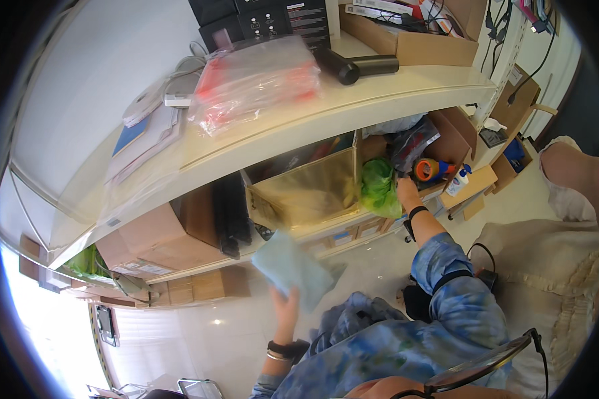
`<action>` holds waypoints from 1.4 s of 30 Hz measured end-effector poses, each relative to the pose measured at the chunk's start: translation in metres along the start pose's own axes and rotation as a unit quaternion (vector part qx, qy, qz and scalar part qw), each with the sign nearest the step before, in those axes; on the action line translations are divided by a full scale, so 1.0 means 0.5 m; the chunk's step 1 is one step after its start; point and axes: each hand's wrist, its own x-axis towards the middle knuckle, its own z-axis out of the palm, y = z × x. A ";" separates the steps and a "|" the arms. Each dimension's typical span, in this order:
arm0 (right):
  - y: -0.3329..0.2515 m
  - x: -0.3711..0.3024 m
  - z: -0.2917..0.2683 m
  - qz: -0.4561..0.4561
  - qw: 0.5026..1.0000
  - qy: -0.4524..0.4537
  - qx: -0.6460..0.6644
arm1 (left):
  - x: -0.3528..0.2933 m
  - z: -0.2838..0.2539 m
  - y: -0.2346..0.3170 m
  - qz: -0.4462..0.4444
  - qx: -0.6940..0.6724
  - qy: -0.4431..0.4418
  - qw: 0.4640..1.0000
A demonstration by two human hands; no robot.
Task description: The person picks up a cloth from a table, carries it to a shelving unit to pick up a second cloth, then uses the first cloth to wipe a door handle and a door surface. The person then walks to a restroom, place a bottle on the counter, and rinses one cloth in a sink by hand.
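Observation:
My left hand (286,302) is closed on a light blue folded cloth (293,269), held up in front of the lower shelf and slightly smeared by motion. My right hand (407,193) reaches into an open cardboard box (456,136) on that shelf. Beside its fingers lie a bright green plastic bag (379,186) and, just to the right, an orange and blue tape dispenser (431,169). A dark item in a clear bag (412,143) sits behind. The fingertips of this hand are mostly hidden, so any grip there does not show.
A fabric storage bin (306,183) and a large carton (160,239) stand left along the lower shelf. Above, the upper shelf (246,143) carries clear-wrapped red packs (259,80), black boxes (266,23) and a box of cables (432,48). Another person in beige clothing (526,246) is close on the right.

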 end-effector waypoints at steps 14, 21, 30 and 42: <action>0.063 0.019 -0.032 0.070 0.984 0.095 -0.132 | 0.035 0.003 0.019 -0.028 0.053 -0.065 0.996; 0.028 -0.055 -0.060 0.058 0.984 0.137 -0.101 | 0.086 -0.014 0.021 0.007 0.025 -0.136 0.990; -0.142 -0.402 -0.113 -0.038 0.962 0.254 0.096 | 0.125 -0.033 0.014 0.012 0.021 -0.329 0.944; -0.169 -1.060 -0.184 0.290 0.928 0.216 0.093 | -0.043 0.177 -0.068 0.221 0.077 -0.703 0.671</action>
